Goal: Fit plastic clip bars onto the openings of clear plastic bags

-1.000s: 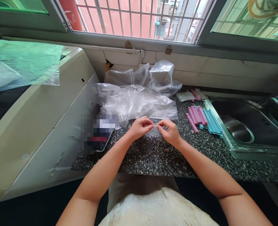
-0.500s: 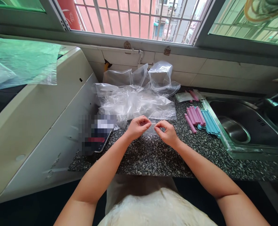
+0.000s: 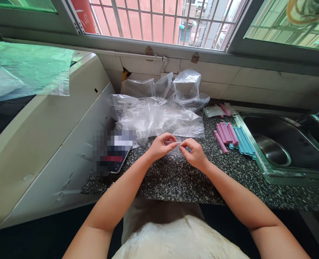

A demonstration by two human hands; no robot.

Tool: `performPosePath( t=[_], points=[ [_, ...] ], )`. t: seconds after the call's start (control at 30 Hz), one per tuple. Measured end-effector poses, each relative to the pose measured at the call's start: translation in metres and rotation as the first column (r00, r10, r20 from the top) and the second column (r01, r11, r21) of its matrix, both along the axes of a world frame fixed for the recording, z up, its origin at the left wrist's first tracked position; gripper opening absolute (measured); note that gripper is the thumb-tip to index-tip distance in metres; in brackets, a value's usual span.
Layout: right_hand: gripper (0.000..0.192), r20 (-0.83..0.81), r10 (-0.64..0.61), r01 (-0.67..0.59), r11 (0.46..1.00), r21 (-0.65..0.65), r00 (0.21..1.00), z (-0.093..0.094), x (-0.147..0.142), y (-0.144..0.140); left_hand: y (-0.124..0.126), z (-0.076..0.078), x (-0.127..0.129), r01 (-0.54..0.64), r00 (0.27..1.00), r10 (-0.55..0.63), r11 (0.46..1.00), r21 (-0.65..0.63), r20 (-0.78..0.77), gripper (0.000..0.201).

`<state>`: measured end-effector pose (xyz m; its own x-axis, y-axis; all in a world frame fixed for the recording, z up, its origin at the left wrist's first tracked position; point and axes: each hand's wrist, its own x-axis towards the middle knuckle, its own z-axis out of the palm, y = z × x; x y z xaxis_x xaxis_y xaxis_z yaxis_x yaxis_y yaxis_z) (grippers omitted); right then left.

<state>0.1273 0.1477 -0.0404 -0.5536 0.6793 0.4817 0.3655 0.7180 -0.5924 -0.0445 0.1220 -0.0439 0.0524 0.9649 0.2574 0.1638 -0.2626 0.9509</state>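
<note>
A small clear plastic bag (image 3: 175,152) is stretched between my two hands, over the speckled countertop (image 3: 173,183). My left hand (image 3: 162,147) pinches its upper edge on one side, thumb against fingers. On the other side my right hand (image 3: 194,154) pinches the same edge between thumb and forefinger. The bag's body hangs below the fingers and is hard to see against the counter. Just beyond my hands spreads a heap of crumpled clear plastic bags (image 3: 159,117). To the right lie several pink sealing clips (image 3: 225,133) beside several blue sealing clips (image 3: 245,141).
A blurred-out phone-like device (image 3: 117,162) lies left of my left arm, next to a white appliance side (image 3: 78,140). A clear packet (image 3: 213,110) with pink clips sits near the wall. The metal sink (image 3: 262,163) is at the right; a barred window is above.
The whole view has shifted slightly, so everything appears a little further right. Both hands keep their pinch on the bag's edge, with slightly more of the edge showing near the left fingers.
</note>
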Motion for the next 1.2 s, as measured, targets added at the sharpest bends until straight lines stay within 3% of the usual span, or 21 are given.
performPosePath(
  t=[0.47, 0.87, 1.2],
  points=[
    [0.013, 0.002, 0.003, -0.003, 1.0, -0.005, 1.0, -0.0013, -0.0002, 0.0011, -0.0009, 0.0005, 0.0018, -0.038, 0.999, 0.04, 0.997, 0.065, -0.035, 0.017],
    [0.013, -0.007, 0.007, -0.008, 1.0, -0.015, 1.0, -0.0027, 0.002, 0.0008, -0.0005, 0.0059, -0.003, -0.155, 0.967, 0.16, 0.987, -0.04, 0.196, 0.021],
    [0.014, 0.02, 0.006, -0.007, 1.0, 0.006, 1.0, -0.0039, 0.0017, 0.0018, -0.0011, 0.0073, -0.0004, -0.155, 0.942, 0.174, 0.984, -0.088, 0.287, 0.021]
  ],
)
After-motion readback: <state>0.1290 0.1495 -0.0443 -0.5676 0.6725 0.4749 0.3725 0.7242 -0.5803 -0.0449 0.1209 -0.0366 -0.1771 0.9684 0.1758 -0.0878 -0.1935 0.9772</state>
